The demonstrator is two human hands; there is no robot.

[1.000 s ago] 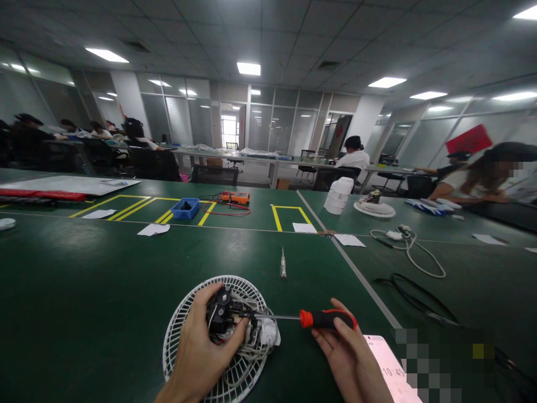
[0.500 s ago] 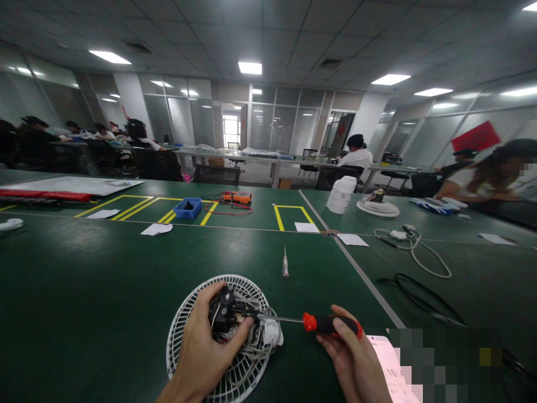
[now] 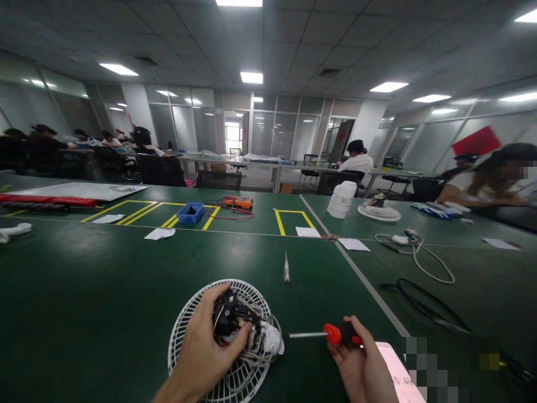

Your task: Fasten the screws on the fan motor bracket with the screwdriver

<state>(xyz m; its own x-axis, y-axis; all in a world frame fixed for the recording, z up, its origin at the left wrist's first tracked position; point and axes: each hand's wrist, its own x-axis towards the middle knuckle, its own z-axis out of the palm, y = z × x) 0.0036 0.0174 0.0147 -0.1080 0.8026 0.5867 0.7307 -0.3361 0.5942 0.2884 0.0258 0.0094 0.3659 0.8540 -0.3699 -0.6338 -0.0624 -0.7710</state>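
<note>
A round white fan grille (image 3: 181, 324) lies on the green table, carrying a black fan motor assembly (image 3: 229, 316) with coiled pale wires and a white plastic part (image 3: 272, 339). My left hand (image 3: 212, 341) wraps round the motor assembly, thumb on its near right side. My right hand (image 3: 356, 355) holds a screwdriver (image 3: 333, 334) with a red and black handle. Its shaft points left, and the dark tip is apart from the motor, just right of the white part. A small clear-handled screwdriver (image 3: 286, 271) lies beyond the grille.
A phone (image 3: 396, 369) lies beside my right hand. Further off are a blue bin (image 3: 190, 212), an orange multimeter (image 3: 239, 202), a white plastic container (image 3: 341, 200), another fan grille (image 3: 380, 212), a pale cable (image 3: 432, 266) and a black cable (image 3: 423, 305). A person (image 3: 478, 179) sits at the right.
My right hand has drawn the screwdriver to the right, so its tip has come away from the motor assembly. My left hand keeps its hold. The view has tilted slightly upward.
</note>
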